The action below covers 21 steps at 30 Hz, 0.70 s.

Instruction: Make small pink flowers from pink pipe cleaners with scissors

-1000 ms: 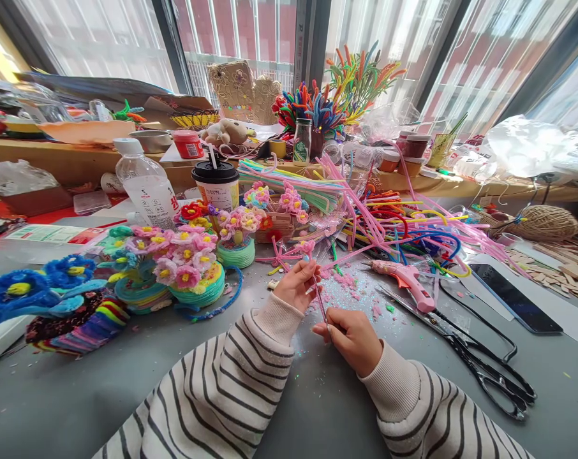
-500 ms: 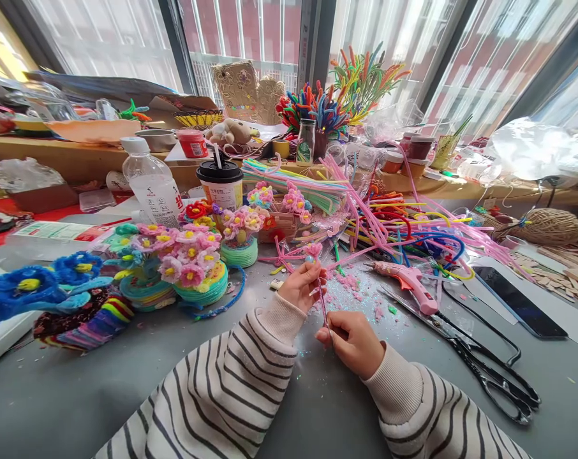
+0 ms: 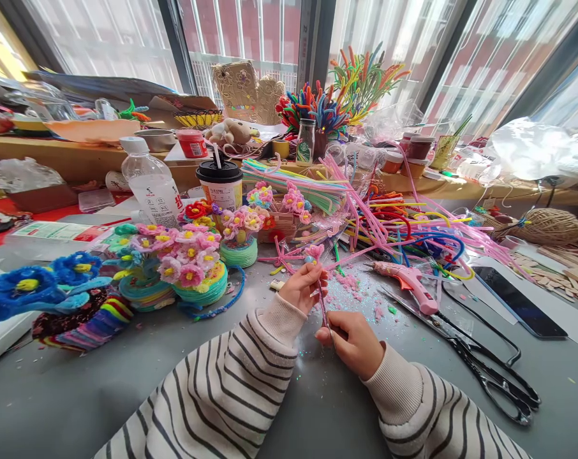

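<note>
My left hand (image 3: 302,288) pinches a pink pipe-cleaner flower (image 3: 314,252) just below its head, which shows above the fingertips. From there its thin twisted stem (image 3: 323,305) slants down to my right hand (image 3: 350,339), whose thumb and finger are closed on the lower end. Under and behind the hands lie pink fuzz scraps (image 3: 350,282) and glitter on the grey table. Left of my hands stands a pot of pink fuzzy flowers (image 3: 189,255); a blue-flowered pot (image 3: 78,312) is farther left.
A pink glue gun (image 3: 408,284) and black-handled scissors (image 3: 480,363) lie to the right, near a phone (image 3: 518,299). Loose pipe cleaners (image 3: 394,223) are heaped behind. A lidded cup (image 3: 221,182) and a plastic bottle (image 3: 150,182) stand at the back left.
The flower head has turned slightly above my left fingertips. Both hands stay in almost the same place, still on the stem.
</note>
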Motion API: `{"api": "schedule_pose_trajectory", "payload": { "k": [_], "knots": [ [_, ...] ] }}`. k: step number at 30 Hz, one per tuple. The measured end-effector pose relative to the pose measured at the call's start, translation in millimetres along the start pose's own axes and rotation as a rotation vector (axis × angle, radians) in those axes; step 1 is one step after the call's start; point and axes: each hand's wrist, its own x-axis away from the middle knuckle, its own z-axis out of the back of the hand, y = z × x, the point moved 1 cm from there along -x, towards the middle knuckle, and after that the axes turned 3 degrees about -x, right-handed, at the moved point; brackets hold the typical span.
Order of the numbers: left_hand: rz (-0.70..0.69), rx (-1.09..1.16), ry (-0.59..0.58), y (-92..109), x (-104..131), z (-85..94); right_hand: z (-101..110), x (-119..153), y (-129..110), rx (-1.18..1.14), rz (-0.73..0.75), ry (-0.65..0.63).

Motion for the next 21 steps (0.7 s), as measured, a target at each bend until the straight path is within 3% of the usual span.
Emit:
{"api": "schedule_pose_trajectory", "payload": {
  "k": [15,18,21],
  "knots": [
    [-0.080,0.098,0.000,3.5,-3.0,3.8,4.6,-0.5,-0.9,-0.076,-0.034,0.110],
    [-0.103,0.104,0.028,5.1,-4.7,5.0,6.8,-2.4,0.7,-0.223,-0.091,0.110],
    [-0.132,0.079,0.053,8.0,-4.5,4.3,7.2,-5.1,5.1,-0.592,-0.152,-0.006]
  ]
}}
